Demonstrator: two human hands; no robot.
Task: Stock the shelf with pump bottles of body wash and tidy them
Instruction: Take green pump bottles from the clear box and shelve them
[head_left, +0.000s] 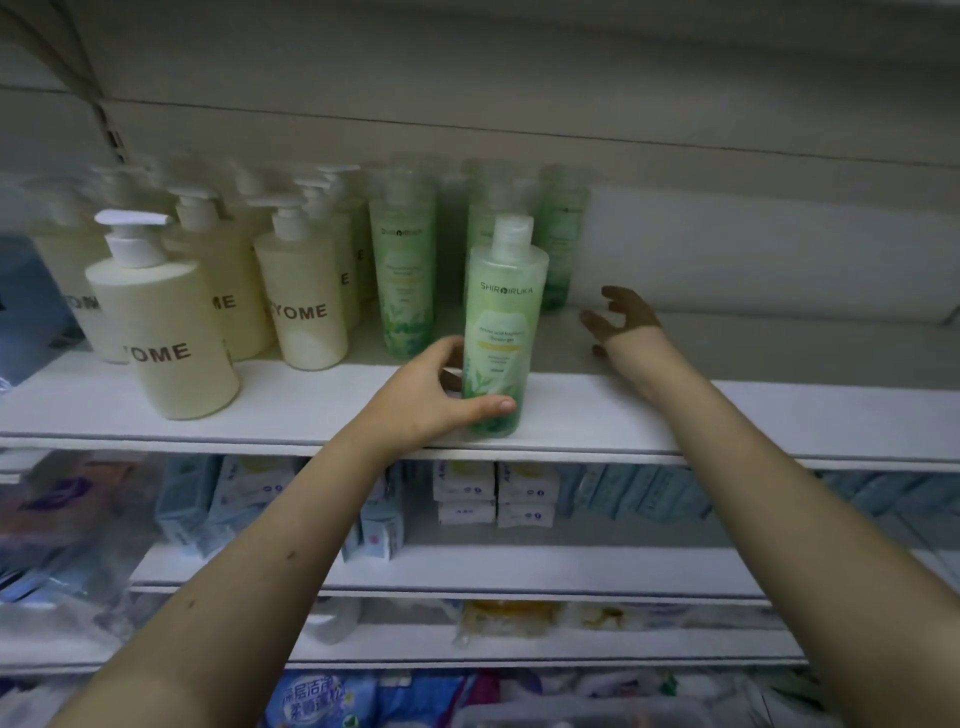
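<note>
A green SHIRORUKA bottle (503, 322) with a clear cap stands upright near the front edge of the white shelf (727, 415). My left hand (431, 395) grips its lower part, thumb across the front. Behind it stand more green bottles (402, 270) in rows. To the left are several cream pump bottles (171, 332) marked YOME, one (301, 296) further back. My right hand (618, 317) reaches deep into the shelf's bare right part with fingers loosely spread, holding nothing.
The shelf's back wall (753, 249) is white. Lower shelves hold small white and blue boxes (493, 493) and blue packets (322, 696). A blue object (31, 296) sits at the far left of the shelf.
</note>
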